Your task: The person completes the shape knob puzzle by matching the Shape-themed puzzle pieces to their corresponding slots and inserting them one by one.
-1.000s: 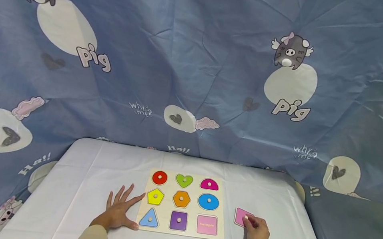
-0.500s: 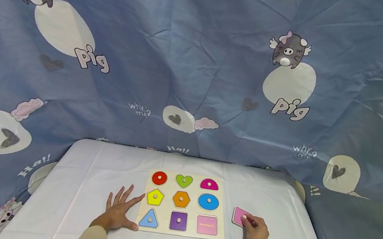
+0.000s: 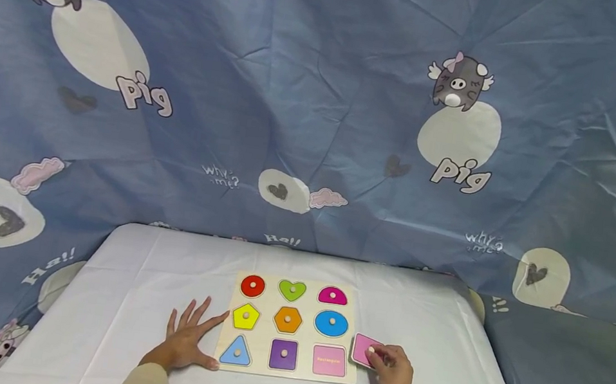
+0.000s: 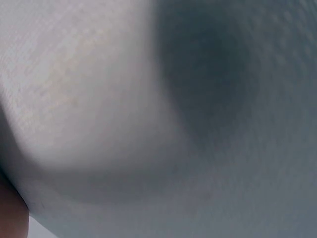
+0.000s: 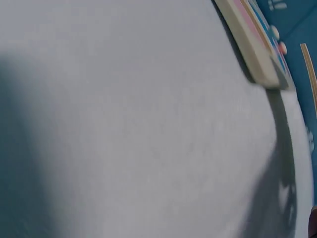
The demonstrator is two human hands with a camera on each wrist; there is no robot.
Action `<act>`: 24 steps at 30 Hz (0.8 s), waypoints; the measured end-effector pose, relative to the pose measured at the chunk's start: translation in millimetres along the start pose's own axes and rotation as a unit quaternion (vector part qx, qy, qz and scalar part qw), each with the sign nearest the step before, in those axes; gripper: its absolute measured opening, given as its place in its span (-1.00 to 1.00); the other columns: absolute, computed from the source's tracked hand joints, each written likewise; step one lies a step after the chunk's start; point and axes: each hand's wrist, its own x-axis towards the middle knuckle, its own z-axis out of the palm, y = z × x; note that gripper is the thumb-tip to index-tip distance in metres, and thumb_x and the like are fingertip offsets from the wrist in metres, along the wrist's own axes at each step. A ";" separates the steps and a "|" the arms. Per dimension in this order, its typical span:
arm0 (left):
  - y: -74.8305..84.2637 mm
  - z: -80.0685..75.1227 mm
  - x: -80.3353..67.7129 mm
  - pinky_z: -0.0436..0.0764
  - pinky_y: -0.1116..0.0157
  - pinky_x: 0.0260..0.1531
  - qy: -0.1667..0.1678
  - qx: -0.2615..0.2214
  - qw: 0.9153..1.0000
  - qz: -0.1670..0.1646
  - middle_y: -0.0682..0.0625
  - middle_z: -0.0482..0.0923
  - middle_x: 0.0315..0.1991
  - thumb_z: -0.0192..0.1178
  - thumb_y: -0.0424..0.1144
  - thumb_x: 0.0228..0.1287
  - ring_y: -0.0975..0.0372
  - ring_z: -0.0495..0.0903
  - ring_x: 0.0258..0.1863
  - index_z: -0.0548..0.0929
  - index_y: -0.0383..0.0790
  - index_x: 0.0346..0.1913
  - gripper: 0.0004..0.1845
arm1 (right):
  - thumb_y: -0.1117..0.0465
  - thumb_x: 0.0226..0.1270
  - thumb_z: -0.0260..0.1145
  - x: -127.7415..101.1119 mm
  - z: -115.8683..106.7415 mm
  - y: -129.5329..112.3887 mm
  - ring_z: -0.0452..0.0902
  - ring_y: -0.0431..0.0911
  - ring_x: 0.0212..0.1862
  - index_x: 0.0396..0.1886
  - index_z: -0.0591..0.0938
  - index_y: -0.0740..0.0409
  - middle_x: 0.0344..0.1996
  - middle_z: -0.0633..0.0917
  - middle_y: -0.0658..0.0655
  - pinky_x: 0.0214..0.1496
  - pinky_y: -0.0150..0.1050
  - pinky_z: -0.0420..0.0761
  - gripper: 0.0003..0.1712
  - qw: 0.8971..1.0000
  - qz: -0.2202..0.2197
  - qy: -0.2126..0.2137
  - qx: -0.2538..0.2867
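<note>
My right hand [image 3: 394, 370] pinches the small round knob of a pink rectangular puzzle piece [image 3: 361, 348], tilted close beside the right edge of a wooden shape puzzle board [image 3: 304, 365]. In the right wrist view, the board's pale corner [image 5: 257, 67] shows at the upper right, with the piece's thin edge [image 5: 309, 69] off the table beyond it. My left hand [image 3: 185, 339] lies with fingers spread, thumb and index fingertips at the board's left edge. The board's lower right holds a pink recess [image 3: 328, 370] printed with a word.
Several knobbed pieces sit in the board, among them a purple square [image 3: 283, 354] and a blue oval [image 3: 331, 323]. A white cloth [image 3: 156, 276] covers the table. Behind it hangs a blue patterned curtain [image 3: 294, 119]. The left wrist view is mostly blurred cloth.
My right hand has carried the pink piece left, from apart on the table's right side to right beside the board. The left hand has kept its place at the board's edge.
</note>
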 end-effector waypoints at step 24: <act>1.8 -1.8 -2.1 -0.52 -0.26 0.30 0.004 -0.002 1.000 0.005 -0.22 -0.20 0.54 0.56 0.25 -0.53 -0.22 -0.33 0.47 0.33 0.12 0.40 0.19 | 0.29 -0.06 0.56 -24.8 42.3 -24.9 0.38 -0.25 -0.34 -0.44 0.77 0.08 -0.48 0.53 -0.11 -0.28 -0.34 0.41 -0.86 0.988 -0.125 -0.082 0.031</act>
